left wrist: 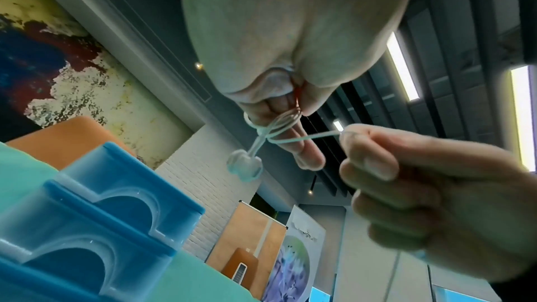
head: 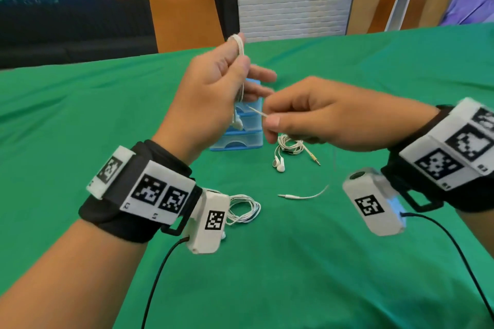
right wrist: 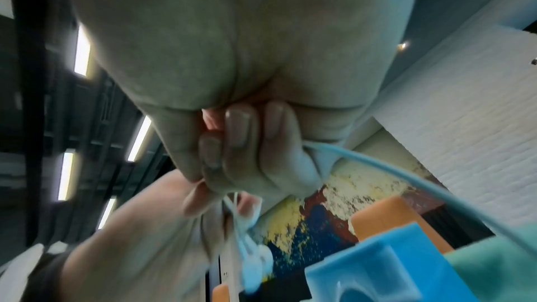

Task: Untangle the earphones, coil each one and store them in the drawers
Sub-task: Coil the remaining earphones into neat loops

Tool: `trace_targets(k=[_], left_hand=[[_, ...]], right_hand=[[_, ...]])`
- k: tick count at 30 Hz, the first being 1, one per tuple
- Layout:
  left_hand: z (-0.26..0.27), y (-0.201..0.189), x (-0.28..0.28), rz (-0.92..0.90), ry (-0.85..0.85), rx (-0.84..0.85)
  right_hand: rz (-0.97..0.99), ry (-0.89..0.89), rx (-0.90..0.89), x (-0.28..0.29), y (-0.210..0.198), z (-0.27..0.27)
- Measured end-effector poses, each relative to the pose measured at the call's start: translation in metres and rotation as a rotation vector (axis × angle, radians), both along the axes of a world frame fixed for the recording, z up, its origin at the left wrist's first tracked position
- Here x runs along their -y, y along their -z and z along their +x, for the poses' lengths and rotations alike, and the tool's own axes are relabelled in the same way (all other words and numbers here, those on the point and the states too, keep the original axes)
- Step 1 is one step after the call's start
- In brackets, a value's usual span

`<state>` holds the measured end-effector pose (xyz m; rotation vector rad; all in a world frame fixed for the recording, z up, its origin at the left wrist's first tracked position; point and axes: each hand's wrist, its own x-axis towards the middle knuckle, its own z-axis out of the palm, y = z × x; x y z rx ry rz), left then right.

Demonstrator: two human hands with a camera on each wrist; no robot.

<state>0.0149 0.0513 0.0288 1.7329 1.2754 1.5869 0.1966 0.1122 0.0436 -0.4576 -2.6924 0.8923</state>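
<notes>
My left hand (head: 235, 67) is raised over the blue drawer unit (head: 240, 139) and holds a coil of white earphone cable (head: 240, 45) looped round its fingers. The two earbuds (left wrist: 245, 167) dangle below it. My right hand (head: 270, 117) pinches a free stretch of the same cable (head: 256, 111), which runs taut to the coil and wraps once round it in the left wrist view. A second coiled earphone (head: 290, 145) lies on the cloth beside the drawers. Below my left wrist lies a third bundle (head: 244, 211).
A green cloth covers the table (head: 347, 262). A loose cable end with a plug (head: 302, 196) lies in the middle of it. An orange chair (head: 187, 16) stands behind the far edge. All the drawers look closed.
</notes>
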Motion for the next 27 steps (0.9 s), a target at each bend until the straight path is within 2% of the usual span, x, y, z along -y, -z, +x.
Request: trace_targets(k=[2, 4, 8, 12, 15, 18, 20, 22, 25, 27], left_hand=[[-0.001, 0.003, 0.001, -0.031, 0.004, -0.133], [-0.001, 0.006, 0.001, -0.08, 0.034, -0.175], [0.001, 0.002, 0.008, -0.144, 0.158, -0.055], [-0.001, -0.009, 0.011, -0.086, 0.271, 0.113], [-0.003, -0.013, 0.009, -0.003, 0.245, 0.244], [-0.005, -0.012, 0.005, 0.048, 0.14, 0.278], [-0.004, -0.01, 0.004, 0.052, 0.088, 0.181], [-0.002, -0.005, 0.003, 0.02, 0.055, 0.006], [-0.003, 0.004, 0.002, -0.031, 0.069, -0.178], [-0.002, 0.006, 0.004, -0.055, 0.098, -0.214]], right_hand=[[0.006, 0.027, -0.067, -0.003, -0.016, 0.006], [0.07, 0.098, -0.144, -0.011, -0.028, 0.012], [0.106, 0.243, -0.229, -0.034, -0.031, 0.018], [-0.084, 0.279, -0.252, -0.043, 0.0, 0.011], [-0.132, 0.224, -0.194, -0.035, 0.025, 0.002], [-0.024, 0.172, -0.092, -0.022, 0.04, -0.006], [0.048, 0.135, -0.017, -0.012, 0.041, -0.009], [0.106, 0.102, 0.016, -0.003, 0.033, -0.009], [0.176, 0.078, -0.031, 0.004, 0.01, -0.006], [0.211, 0.097, -0.094, 0.002, -0.006, 0.0]])
